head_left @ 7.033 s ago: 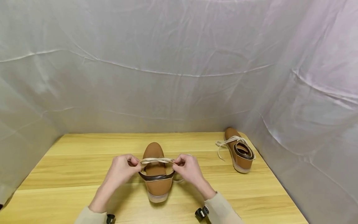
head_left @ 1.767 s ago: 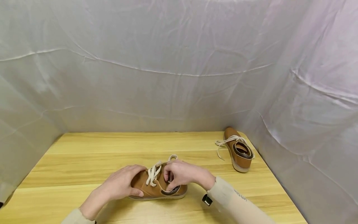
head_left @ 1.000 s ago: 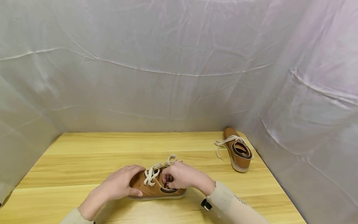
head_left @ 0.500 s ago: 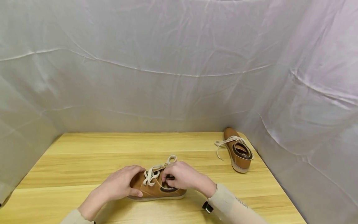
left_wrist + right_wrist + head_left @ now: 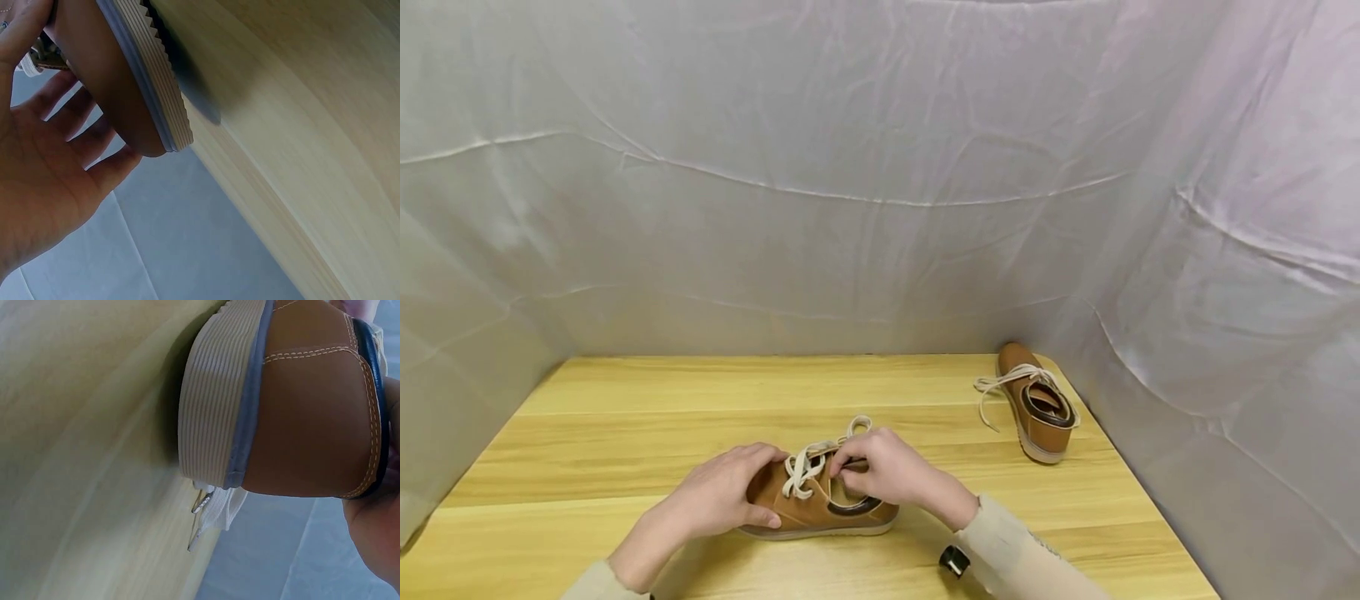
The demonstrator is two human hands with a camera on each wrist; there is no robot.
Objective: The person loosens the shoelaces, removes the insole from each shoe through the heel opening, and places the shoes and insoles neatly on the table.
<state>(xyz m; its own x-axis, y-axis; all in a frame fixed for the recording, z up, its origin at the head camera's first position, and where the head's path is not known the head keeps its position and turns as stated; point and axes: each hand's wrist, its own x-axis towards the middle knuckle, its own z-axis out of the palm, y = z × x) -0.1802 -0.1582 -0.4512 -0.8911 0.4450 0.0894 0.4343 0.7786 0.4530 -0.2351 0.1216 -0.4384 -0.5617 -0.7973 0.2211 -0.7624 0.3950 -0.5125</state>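
A brown leather shoe [image 5: 805,512] with cream laces [image 5: 805,471] lies sole down, toe to the left, in the head view. My left hand [image 5: 718,492] grips its toe, thumb on the near side and fingers over the far side. In the left wrist view the fingers of that hand [image 5: 50,162] curve behind the toe cap. My right hand [image 5: 887,475] is at the shoe's opening, thumb and forefinger pinching at the tongue behind the laces. The right wrist view shows the shoe's heel [image 5: 312,419], with my right hand [image 5: 378,531] partly hidden behind its dark collar.
A second brown shoe [image 5: 1047,433], its cream laces trailing left, stands near the right edge of the wooden table [image 5: 625,433]. Grey cloth [image 5: 820,250] hangs behind the table and along both sides. A lace loop sticks up beyond the near shoe.
Earlier both hands held the laces out over the shoe, toe pointing away; the shoe now lies sideways. Lately my right fingers have risen slightly out of the opening, while my left hand keeps its grip.
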